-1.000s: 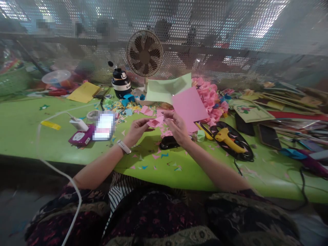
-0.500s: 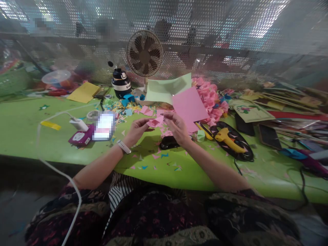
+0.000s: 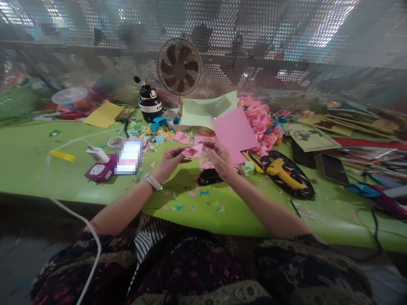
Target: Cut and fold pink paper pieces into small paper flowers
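A small folded piece of pink paper [image 3: 193, 151] is held up between my two hands, above the table. My left hand [image 3: 171, 161] pinches its left end, fingers closed. At its right end, the thumb and fingertips of my right hand [image 3: 218, 157] are closed on the paper too. Under my right hand lies a black glossy object [image 3: 210, 177], partly covered by the hand. Pink paper scraps [image 3: 206, 163] are strewn behind and beneath my hands. Just beyond, a pink sheet [image 3: 237, 131] leans by a pale green sheet [image 3: 208, 111].
A heap of pink paper flowers [image 3: 259, 123] is at the back. To the right, a yellow glue gun [image 3: 285, 174] rests on a black tray [image 3: 307, 190]. A lit phone [image 3: 128, 156] and purple box [image 3: 100, 170] lie left. A fan [image 3: 179, 70] and dark bottle [image 3: 150, 106] stand behind.
My right fingertips have shifted very slightly at the paper's right end. Both hands otherwise keep their place, still holding the pink paper.
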### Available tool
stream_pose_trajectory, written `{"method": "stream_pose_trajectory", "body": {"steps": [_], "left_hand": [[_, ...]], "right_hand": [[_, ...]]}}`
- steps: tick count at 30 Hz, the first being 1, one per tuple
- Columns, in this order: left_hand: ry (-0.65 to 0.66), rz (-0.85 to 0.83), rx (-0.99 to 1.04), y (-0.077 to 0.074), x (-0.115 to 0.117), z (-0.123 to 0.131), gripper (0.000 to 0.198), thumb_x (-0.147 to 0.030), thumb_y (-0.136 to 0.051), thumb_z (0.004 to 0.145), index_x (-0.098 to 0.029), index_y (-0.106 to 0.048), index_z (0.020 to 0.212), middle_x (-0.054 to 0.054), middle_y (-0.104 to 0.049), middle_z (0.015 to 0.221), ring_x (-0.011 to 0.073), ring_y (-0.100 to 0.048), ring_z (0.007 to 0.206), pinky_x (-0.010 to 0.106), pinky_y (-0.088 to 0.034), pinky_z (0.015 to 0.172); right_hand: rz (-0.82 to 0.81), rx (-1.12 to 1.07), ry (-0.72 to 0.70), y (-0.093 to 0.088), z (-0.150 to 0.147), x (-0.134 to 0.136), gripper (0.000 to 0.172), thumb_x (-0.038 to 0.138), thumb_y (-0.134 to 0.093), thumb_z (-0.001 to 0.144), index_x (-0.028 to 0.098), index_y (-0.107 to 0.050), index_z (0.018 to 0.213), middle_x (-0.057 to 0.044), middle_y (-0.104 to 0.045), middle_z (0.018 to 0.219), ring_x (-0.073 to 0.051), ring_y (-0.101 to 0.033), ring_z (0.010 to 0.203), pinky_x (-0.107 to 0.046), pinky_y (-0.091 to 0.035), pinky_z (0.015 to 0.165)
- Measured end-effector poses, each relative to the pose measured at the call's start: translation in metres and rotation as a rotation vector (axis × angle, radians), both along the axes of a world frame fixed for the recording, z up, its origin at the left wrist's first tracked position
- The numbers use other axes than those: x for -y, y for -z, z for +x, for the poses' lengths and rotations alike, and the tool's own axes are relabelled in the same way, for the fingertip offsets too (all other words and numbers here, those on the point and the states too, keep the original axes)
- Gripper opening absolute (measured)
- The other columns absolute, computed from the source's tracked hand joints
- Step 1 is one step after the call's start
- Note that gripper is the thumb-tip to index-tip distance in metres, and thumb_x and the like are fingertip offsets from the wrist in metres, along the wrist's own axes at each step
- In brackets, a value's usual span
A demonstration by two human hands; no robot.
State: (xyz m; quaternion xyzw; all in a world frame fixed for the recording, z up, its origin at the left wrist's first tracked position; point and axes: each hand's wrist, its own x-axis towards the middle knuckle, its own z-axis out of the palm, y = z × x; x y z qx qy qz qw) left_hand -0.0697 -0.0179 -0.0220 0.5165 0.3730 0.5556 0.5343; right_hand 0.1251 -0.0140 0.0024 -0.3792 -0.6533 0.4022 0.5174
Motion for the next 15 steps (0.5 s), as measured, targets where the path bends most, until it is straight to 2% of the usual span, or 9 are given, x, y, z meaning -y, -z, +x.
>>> {"method": "stream_pose_trajectory", "body": {"steps": [5, 15], "left_hand": [[0.005, 0.009, -0.018, 0.0005, -0.0003, -0.001, 0.037, -0.048, -0.081, 0.071, -0.019, -0.077, 0.094, 0.007, -0.077, 0.098, 0.0206, -0.072, 0.088, 0.039, -0.063, 0.081], [0.005, 0.003, 0.004, -0.0016, 0.0006, 0.0002, 0.039, -0.049, -0.082, 0.069, -0.018, -0.077, 0.092, 0.005, -0.077, 0.095, 0.0168, -0.072, 0.084, 0.033, -0.063, 0.077]], "right_hand": [[-0.004, 0.002, -0.012, 0.0003, 0.0004, -0.0004, 0.022, 0.033, -0.061, 0.087, 0.02, -0.066, 0.103, -0.007, -0.069, 0.102, -0.019, -0.064, 0.093, -0.037, -0.055, 0.085], [0.019, -0.018, -0.02, 0.0034, 0.0008, -0.0013, 0.021, 0.031, -0.06, 0.087, 0.019, -0.065, 0.104, -0.007, -0.069, 0.102, -0.018, -0.064, 0.091, -0.035, -0.054, 0.081]]}}
